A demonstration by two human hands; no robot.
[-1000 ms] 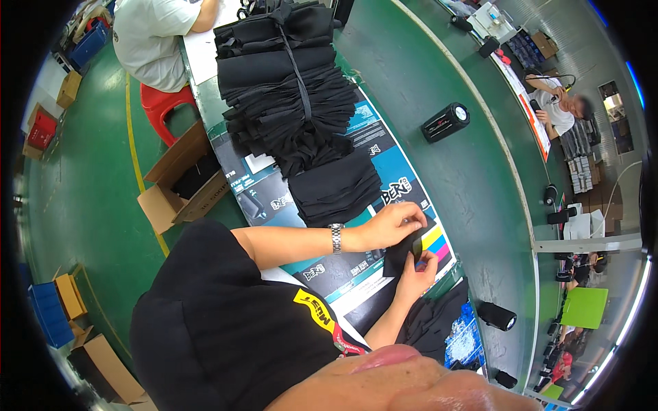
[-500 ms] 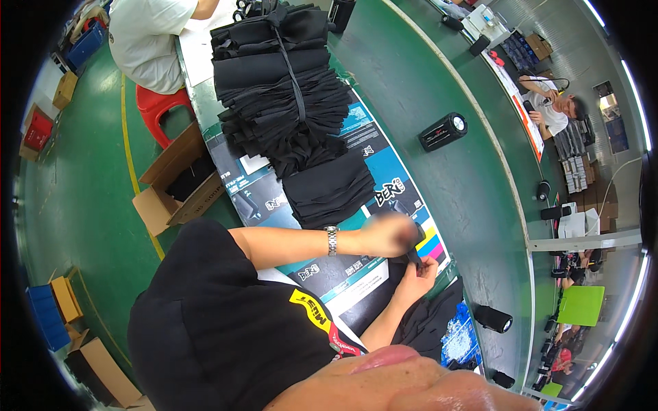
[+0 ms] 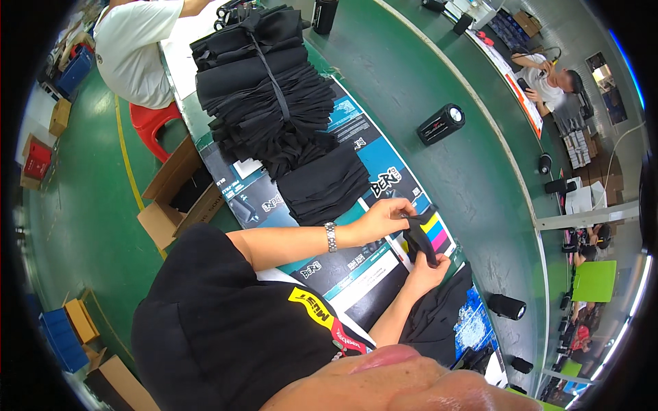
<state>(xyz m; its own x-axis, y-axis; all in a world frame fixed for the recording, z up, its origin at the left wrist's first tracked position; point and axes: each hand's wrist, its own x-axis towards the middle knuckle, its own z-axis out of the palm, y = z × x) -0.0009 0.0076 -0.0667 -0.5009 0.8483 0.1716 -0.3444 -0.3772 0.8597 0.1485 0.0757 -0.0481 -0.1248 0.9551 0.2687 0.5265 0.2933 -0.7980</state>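
Observation:
Between my two hands a narrow black cloth piece [image 3: 419, 241] hangs stretched over the printed sheet. My left hand [image 3: 382, 220], with a metal watch on the wrist, pinches its upper end. The fingers of my right hand [image 3: 428, 272] close on its lower end. Beside my left hand lies a flat stack of black cloth pieces [image 3: 322, 188]. Beyond it sits a larger bundle of black cloth [image 3: 267, 89], tied round with a dark strip. More loose black cloth [image 3: 439, 315] lies next to my right forearm.
A green conveyor [image 3: 473, 198] runs alongside, carrying black cylindrical speakers such as this one [image 3: 441, 125]. An open cardboard box [image 3: 161, 222] stands beside the table. A co-worker in white [image 3: 130, 55] sits near a red stool [image 3: 154, 127]. Another person [image 3: 548, 85] works across the conveyor.
My left hand was blurred and close to my right; now the hands are farther apart, with the cloth drawn out between them. The whole view has shifted slightly.

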